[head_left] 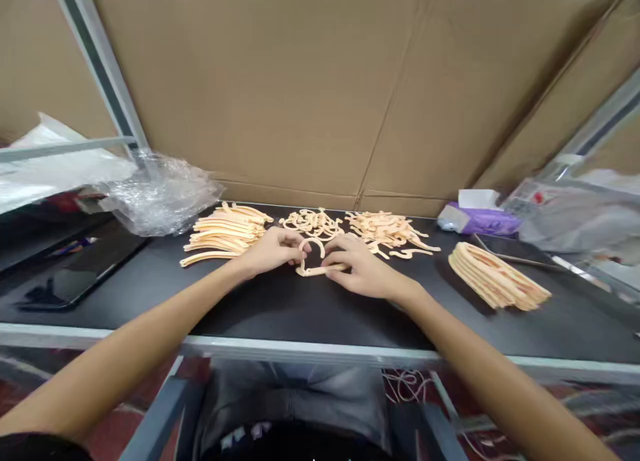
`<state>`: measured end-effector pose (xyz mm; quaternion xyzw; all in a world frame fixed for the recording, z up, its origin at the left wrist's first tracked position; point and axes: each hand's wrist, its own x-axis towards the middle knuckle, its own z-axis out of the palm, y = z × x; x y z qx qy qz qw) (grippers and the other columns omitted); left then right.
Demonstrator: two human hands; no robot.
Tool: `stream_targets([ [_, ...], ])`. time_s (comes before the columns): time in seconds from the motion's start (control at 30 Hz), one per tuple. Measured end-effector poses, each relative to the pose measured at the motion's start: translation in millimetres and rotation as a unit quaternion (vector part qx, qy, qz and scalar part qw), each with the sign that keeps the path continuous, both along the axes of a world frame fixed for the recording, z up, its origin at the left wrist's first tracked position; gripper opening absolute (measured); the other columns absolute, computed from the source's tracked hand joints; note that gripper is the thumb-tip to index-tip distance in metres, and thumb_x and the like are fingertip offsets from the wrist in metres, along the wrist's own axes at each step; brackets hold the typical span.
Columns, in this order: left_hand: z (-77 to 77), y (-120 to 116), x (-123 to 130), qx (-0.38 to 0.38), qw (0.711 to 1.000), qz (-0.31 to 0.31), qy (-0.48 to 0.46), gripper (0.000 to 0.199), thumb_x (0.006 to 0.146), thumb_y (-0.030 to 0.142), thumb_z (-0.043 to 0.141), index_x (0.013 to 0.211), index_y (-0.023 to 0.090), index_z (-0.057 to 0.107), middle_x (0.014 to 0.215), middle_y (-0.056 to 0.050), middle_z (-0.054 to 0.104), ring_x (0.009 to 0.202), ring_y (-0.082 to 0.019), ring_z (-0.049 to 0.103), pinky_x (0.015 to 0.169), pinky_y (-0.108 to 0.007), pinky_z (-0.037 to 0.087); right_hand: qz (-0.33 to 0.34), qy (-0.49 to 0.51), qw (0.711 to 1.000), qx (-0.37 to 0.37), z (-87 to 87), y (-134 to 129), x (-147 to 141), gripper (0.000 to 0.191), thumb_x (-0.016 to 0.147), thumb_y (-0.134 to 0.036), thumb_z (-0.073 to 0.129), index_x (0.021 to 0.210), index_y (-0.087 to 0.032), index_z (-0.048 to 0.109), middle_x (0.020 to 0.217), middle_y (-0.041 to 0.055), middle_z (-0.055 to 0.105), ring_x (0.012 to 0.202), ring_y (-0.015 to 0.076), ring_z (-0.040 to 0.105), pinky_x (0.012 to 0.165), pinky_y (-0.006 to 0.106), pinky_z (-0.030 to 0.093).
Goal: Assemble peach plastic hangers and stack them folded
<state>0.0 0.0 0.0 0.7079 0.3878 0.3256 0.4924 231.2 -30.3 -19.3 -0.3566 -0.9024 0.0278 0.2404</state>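
Observation:
Near the middle of the black table, my left hand (281,249) pinches the left side of a curved peach-coloured hook piece (316,241). My right hand (361,266) grips a straight peach-coloured piece (316,272), whose left end meets the lower end of the hook. Whether the two are joined is too small to tell. Behind my left hand lies a stack of long curved strips (227,228). A pile of small hooks (313,222) sits behind both hands, and a pile of short wavy pieces (385,229) lies behind my right hand.
Nested peach-coloured frames (495,274) lie at the right, with a purple packet (487,221) behind them. Crumpled clear plastic (163,191) and a dark phone-like slab (75,274) are at the left. A cardboard wall (280,94) stands behind; the table's metal edge (310,350) runs in front.

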Motion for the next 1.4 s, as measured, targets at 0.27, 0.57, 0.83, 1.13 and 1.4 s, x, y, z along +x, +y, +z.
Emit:
stream_targets([
  [0.27,-3.0,3.9,-0.4,-0.007,0.999,-0.030,-0.015,0.020,0.063,0.013,0.073,0.082,0.012,0.069,0.066,0.001,0.068,0.063,-0.010,0.062,0.067,-0.023,0.050,-0.001,0.004,1.000,-0.026,0.6,1.5,0.4,0.012,0.092,-0.020,0.060,0.092,-0.020,0.072,0.102,0.0072,0.067,0.106,0.0236,0.056,0.096,0.043,0.040],
  [0.57,-5.7,5.6,-1.9,0.000,1.000,-0.015,-0.022,0.016,0.066,0.013,0.070,0.082,0.012,0.068,0.066,0.000,0.067,0.062,-0.011,0.062,0.066,-0.023,0.050,-0.002,-0.004,1.000,0.001,6.4,-3.5,2.4,0.031,0.090,-0.006,0.050,0.087,-0.024,0.075,0.116,0.0067,0.065,0.117,0.0250,0.051,0.100,0.048,0.030],
  [0.83,-8.7,7.3,-1.6,0.027,1.000,-0.011,-0.006,0.016,0.069,0.017,0.070,0.085,0.013,0.068,0.067,0.000,0.066,0.064,-0.011,0.063,0.065,-0.023,0.048,-0.007,-0.007,1.000,-0.015,6.2,-4.9,-1.8,0.033,0.090,-0.006,0.047,0.089,-0.024,0.074,0.117,0.0074,0.064,0.118,0.0251,0.050,0.099,0.049,0.027],
  [1.13,-9.5,7.4,-1.8,0.054,0.998,-0.023,-0.005,0.015,0.070,0.018,0.069,0.084,0.013,0.069,0.068,0.000,0.067,0.064,-0.012,0.062,0.066,-0.023,0.048,0.002,-0.011,1.000,0.014,-4.0,0.3,-7.0,0.033,0.083,-0.002,0.049,0.072,-0.022,0.073,0.118,0.0082,0.060,0.125,0.0282,0.043,0.098,0.050,0.027],
  [1.4,-9.0,7.1,-3.1,0.056,0.997,-0.052,-0.001,0.015,0.068,0.022,0.073,0.077,0.014,0.066,0.070,-0.001,0.069,0.068,-0.012,0.063,0.071,-0.024,0.050,-0.032,0.144,0.989,-0.010,-4.1,5.4,-6.0,0.023,0.093,-0.018,0.053,0.093,-0.023,0.076,0.105,0.0073,0.070,0.103,0.0221,0.060,0.095,0.043,0.042],
])
